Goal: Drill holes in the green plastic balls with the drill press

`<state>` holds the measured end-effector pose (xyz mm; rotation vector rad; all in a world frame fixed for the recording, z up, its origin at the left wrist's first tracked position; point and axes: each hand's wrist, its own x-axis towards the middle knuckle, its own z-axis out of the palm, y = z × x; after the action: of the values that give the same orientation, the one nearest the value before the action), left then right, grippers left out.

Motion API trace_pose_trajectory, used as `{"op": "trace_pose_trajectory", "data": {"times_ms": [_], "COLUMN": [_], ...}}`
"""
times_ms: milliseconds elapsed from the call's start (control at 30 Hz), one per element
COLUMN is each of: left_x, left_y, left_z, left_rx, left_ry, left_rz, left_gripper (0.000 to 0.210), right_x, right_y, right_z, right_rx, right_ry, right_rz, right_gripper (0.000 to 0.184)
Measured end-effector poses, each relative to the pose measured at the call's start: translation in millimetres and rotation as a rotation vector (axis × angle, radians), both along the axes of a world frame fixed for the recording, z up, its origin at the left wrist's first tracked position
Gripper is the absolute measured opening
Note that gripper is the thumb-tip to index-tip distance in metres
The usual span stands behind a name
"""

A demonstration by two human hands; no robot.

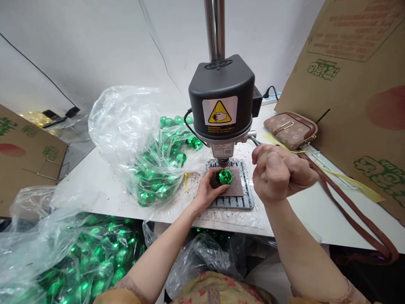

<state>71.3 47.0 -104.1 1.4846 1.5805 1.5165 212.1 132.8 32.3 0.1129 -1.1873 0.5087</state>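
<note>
A shiny green mirrored ball (225,177) sits under the bit of a black bench drill press (221,97). My left hand (210,185) curls its thumb and fingers around the ball, steadying it on a brown board (236,185) over the drill's grey slotted base (248,198). To the right, my right hand (278,171) is closed in a fist around the drill press lever (255,140), most of which the fingers hide. The bit reaches down to the ball's top; how deep it sits I cannot tell.
Left of the drill, a clear plastic bag (120,114) holds several green balls (152,181). Below the table edge lies another bag of green balls (91,253). A brown purse (291,128) with a long strap rests at right, beside a cardboard box (354,97). Dark shavings speckle the white table (110,202).
</note>
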Motion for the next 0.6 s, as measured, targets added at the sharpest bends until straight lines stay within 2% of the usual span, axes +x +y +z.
{"op": "trace_pose_trajectory", "data": {"times_ms": [267, 333, 400, 467, 533, 600], "left_x": [-1, -1, -1, -2, -2, -1], "left_y": [1, 1, 1, 1, 1, 1], "left_z": [-1.2, -1.4, -1.5, -1.7, -2.2, -2.8], "left_rx": [0.009, 0.004, -0.005, -0.011, -0.019, -0.029], "left_ry": [0.006, 0.001, -0.003, -0.001, 0.002, 0.000], "left_rz": [0.007, 0.003, -0.003, -0.004, -0.005, -0.002], "left_gripper": [0.054, 0.054, 0.054, 0.054, 0.055, 0.055], "right_x": [0, 1, 2, 3, 2, 1], "right_y": [-1, -3, -5, -5, -2, 4], "right_z": [-8.5, -5.7, 5.6, 24.7, 46.8, 64.9], "right_rx": [0.018, -0.006, -0.103, -0.268, -0.415, -0.442], "right_ry": [-0.012, -0.010, -0.003, -0.020, -0.115, -0.129], "right_rz": [0.022, 0.030, 0.030, 0.040, 0.117, 0.155], "right_gripper": [0.046, 0.048, 0.051, 0.052, 0.048, 0.047]}}
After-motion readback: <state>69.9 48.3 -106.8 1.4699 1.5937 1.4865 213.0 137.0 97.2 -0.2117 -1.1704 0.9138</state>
